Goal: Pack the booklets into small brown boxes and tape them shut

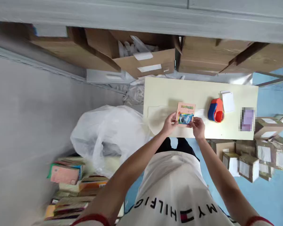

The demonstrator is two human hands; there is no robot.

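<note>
A small pinkish book [186, 108] with a blue picture on its cover is held up over the cream table [165, 89]. My left hand [170, 123] grips its left edge near the lower corner. On the other side, my right hand [198, 126] pinches the lower right corner. Right of my right hand stands a red and blue tape dispenser [217, 110]. Under the book lies a clear plastic bag or sheet [157, 117], its outline faint against the tabletop.
White cards [228, 101] and a blurred-out purple item [247, 119] lie at the table's right. Cardboard boxes [153, 67] line the shelf behind. A large translucent bag [113, 131] and stacked books [66, 174] are at left. Taped parcels [248, 166] crowd the floor at right.
</note>
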